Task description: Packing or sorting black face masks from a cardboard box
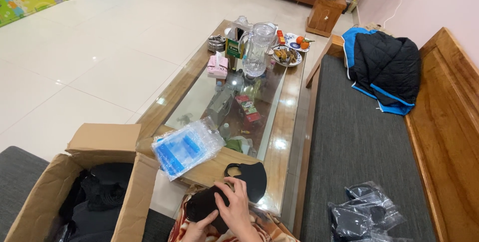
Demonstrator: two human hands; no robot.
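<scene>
Both my hands hold a black fabric face mask [202, 204] over my lap at the bottom centre. My left hand [197, 231] grips it from below, and my right hand [237, 207] pinches its right side with fingers curled over it. A second black face mask [252, 178] lies flat on the near end of the glass-topped wooden table [292, 122], just beyond my right hand. A stack of clear plastic bags with blue contents [185, 147] rests on the table's near left corner.
An open cardboard box [137, 192] with dark cloth items stands at lower left. Clear bags holding black masks [366, 212] lie on the grey bench cushion at right. A black and blue jacket [384, 67] sits farther along the bench. A glass pitcher [258, 50] and plates crowd the table's far end.
</scene>
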